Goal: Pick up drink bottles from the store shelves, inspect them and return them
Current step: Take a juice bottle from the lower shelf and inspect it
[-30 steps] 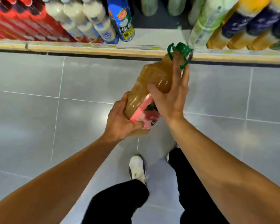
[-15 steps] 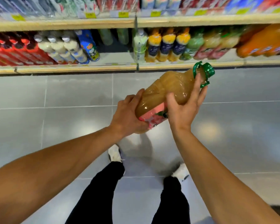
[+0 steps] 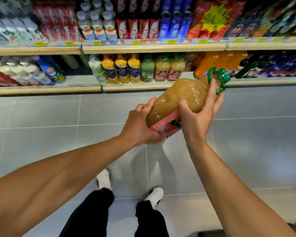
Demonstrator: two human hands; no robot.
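A large juice bottle [image 3: 181, 100] is held tilted at centre right of the frame, green cap [image 3: 222, 77] aimed at the upper right, base toward the lower left, above the grey tiled floor [image 3: 41, 134] and clear of the shelves. The left hand [image 3: 138, 127] is wrapped round the base and the pink label [image 3: 167, 124], fingers curled under it. The right hand [image 3: 197, 115] is clamped on the upper body, thumb across the front, fingers stretched up to the neck just below the cap. The bottle is filled with cloudy tan liquid. Behind it, the lower shelf [image 3: 46, 90] is seen across the middle of the frame, stocked with yellow-capped bottles [image 3: 121, 69], a green bottle [image 3: 147, 69] and two matching pink-labelled bottles [image 3: 167, 69]; orange bottles [image 3: 217, 63] are partly hidden by the cap. White bottles [image 3: 24, 72] and a blue bottle [image 3: 51, 71] are at the left. The upper shelf [image 3: 152, 48] is blurred; red cartons [image 3: 58, 19] and blue bottles [image 3: 174, 21] can be made out. Black trousers [image 3: 91, 212] and white shoes [image 3: 103, 179] are seen at the bottom centre.
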